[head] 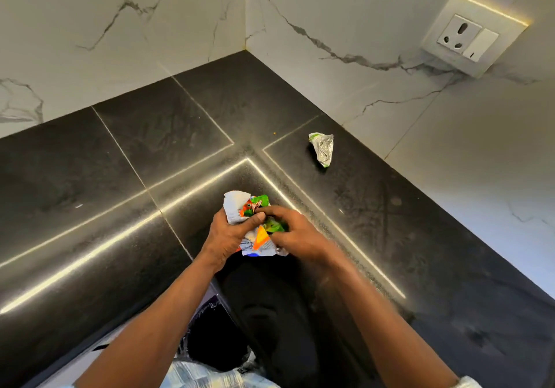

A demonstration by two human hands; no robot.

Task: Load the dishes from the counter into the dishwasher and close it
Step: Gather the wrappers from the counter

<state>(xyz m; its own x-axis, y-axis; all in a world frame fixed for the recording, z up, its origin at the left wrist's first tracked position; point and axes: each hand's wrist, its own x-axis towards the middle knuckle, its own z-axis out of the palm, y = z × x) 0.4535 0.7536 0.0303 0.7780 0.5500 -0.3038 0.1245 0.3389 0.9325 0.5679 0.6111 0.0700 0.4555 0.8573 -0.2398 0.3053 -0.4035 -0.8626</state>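
Counter (129, 153): black stone, bent in an L round the wall corner. No dishes show on the part in view, and the dishwasher is outside the picture.
Bag (210, 336): under the counter's front edge, between the forearms, a dark glossy opening. It seems a bin bag, but I cannot tell for sure.
Left hand (223, 236): at the inner front corner of the counter, fingers and thumb curled round the left side of the wrapper.
Wrapper (237, 207): a crumpled packet in white, green and orange, held between both hands just over the front edge.
Handling: I judge it very light, soft and crinkly, not fragile. It will likely spring open if the grip loosens, so it is best kept balled in one closed fist.
Right hand (297, 234): fingers curled over the right side of the wrapper, pinching it.
Scrap (322, 150): a small silver-green foil piece, alone on the right arm of the counter, near the wall and well apart from the hands.
Socket (467, 37): on the right wall, nothing plugged in.
In the way: nothing lies between hands and scrap — but both hands are occupied, so no dish can be taken before the wrapper is put away.
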